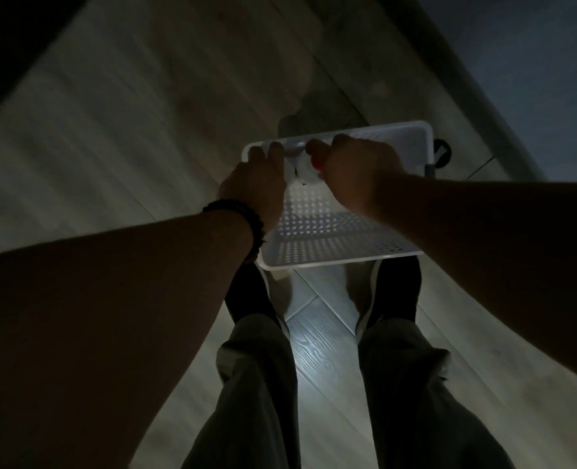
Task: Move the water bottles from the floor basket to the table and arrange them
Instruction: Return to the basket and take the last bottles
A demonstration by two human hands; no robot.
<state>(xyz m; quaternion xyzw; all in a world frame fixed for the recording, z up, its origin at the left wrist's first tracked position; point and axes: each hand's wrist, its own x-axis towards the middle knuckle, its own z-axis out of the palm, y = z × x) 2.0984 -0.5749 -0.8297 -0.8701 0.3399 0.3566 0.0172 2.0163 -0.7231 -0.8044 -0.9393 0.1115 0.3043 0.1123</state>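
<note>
**Two hands in the floor basket, one bottle between them**

One bottle (300, 168) can be made out in the dim light. It is pale and clear and lies in the far left part of the basket (341, 247), with its red cap (316, 163) against the right hand (354, 172). That hand is curled, fingers bent down around the cap end, gripping the bottle. The left hand (258, 179) is touching the bottle's left side. Its fingertips reach the far left corner of the basket, but it is too dark to tell whether they grip anything. A dark beaded bracelet (238, 216) circles the left wrist.

The basket is white, shallow and perforated. It sits on the pale plank floor (317, 353), just beyond the person's dark shoes (397, 292). Loose grey trousers (256, 384) fill the near part of the view, with a bright patch of floor between the legs. Far right of the basket, a small dark object (442, 154) touches its rim; what it is I cannot tell.
</note>
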